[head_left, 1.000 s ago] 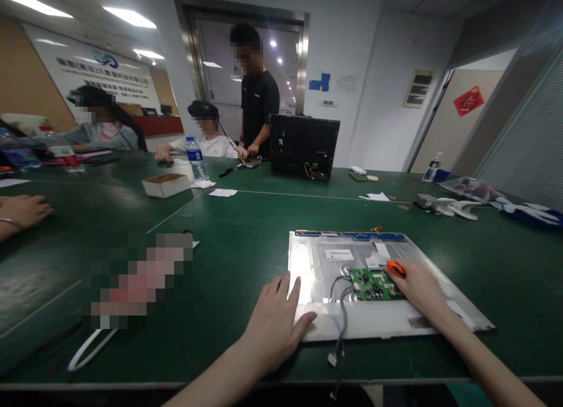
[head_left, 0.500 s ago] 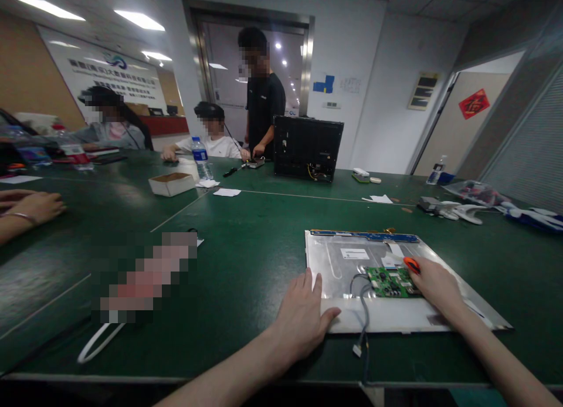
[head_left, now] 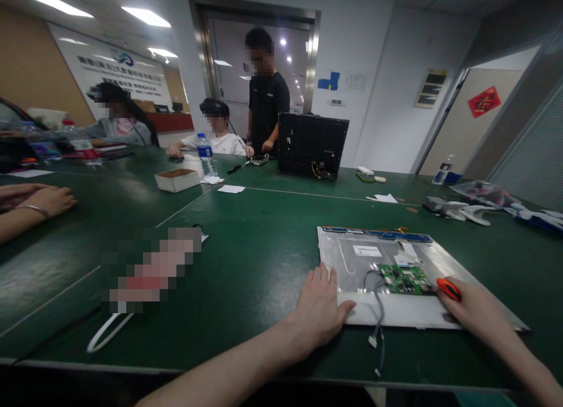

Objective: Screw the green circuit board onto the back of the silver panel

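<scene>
Both hands on metal-backed panel, near edge of green tabletop (head_left: 246, 248).

Panel (head_left: 352, 263) lies flat, back side up, toward the near right corner of the tabletop. Left hand (head_left: 321, 310) rests flat at the panel's near left corner, fingers spread and released, thumb on the panel's near edge. Right hand (head_left: 475, 310) sits on the panel's near right part, fingers clenched around an orange-handled tool (head_left: 448, 288); tip hidden. Green circuit board (head_left: 405, 279) sits mid-panel, just beside the tool. Grey cable (head_left: 377, 313) runs from the board over the panel's near edge onto the tabletop. Another person's hand (head_left: 48, 200) rests at the left edge. Black monitor housing (head_left: 312, 145) stands at the far edge.
</scene>
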`<state>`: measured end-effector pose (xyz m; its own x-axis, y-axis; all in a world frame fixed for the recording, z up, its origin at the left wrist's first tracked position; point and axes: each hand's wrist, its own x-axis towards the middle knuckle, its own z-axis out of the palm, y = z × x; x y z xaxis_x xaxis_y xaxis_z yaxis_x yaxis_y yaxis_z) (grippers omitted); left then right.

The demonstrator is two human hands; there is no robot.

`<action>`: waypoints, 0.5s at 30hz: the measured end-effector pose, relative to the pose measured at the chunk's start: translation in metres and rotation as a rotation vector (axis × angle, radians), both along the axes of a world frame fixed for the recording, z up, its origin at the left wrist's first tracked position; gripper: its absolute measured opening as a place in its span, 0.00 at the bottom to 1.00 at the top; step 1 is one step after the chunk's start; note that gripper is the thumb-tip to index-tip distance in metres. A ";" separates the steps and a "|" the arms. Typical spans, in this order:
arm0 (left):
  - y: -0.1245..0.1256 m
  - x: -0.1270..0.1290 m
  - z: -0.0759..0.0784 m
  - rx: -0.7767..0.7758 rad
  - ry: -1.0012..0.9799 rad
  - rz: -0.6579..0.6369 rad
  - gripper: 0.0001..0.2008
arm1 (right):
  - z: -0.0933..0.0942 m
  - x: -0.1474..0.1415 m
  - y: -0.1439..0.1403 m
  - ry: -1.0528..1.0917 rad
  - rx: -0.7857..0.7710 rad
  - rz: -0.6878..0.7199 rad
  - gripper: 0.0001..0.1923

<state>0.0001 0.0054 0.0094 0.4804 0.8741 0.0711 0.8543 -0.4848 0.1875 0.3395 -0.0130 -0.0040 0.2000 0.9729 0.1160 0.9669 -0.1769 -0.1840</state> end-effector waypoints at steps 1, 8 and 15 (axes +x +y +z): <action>0.000 0.000 0.000 0.000 0.003 -0.002 0.36 | -0.003 0.001 -0.003 0.001 0.015 0.016 0.19; -0.001 -0.002 -0.002 0.017 -0.027 0.003 0.35 | -0.007 0.006 -0.010 -0.103 0.051 0.084 0.15; 0.005 0.005 -0.008 -0.022 -0.087 -0.040 0.36 | 0.002 0.019 0.015 -0.100 0.030 0.007 0.13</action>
